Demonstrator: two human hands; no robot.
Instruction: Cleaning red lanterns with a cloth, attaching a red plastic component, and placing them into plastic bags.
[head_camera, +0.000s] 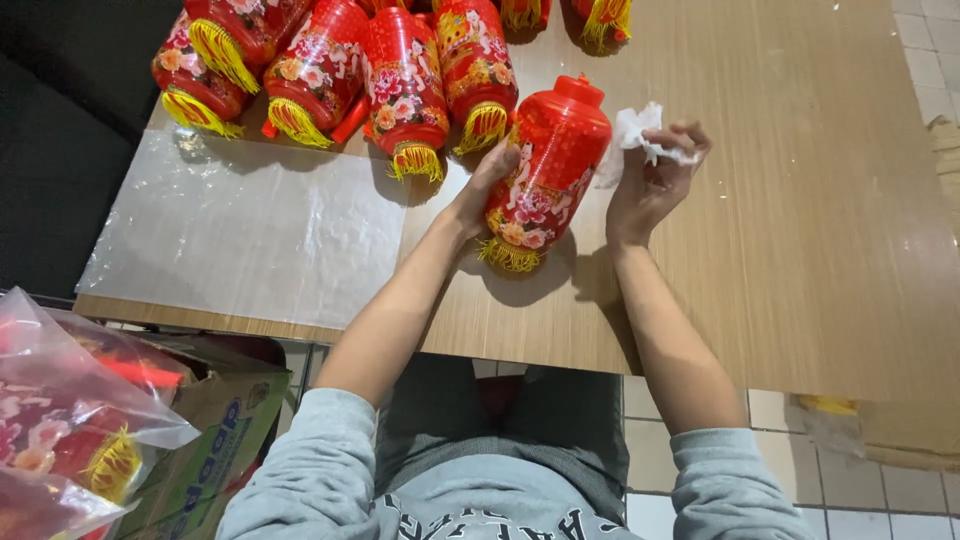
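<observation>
A red paper lantern (548, 165) with flower prints and a yellow fringe lies tilted on the wooden table (800, 250). My left hand (487, 180) grips its left side, thumb on the lantern's body. My right hand (655, 175) is just to the right of the lantern, fingers pinched on a crumpled white cloth (640, 135) that touches the lantern's upper side.
Several more red lanterns (400, 80) lie in a row at the table's far edge. A clear plastic sheet (250, 225) covers the table's left part. A cardboard box (215, 420) and a plastic bag of lanterns (70, 420) sit at lower left. Tiled floor lies below.
</observation>
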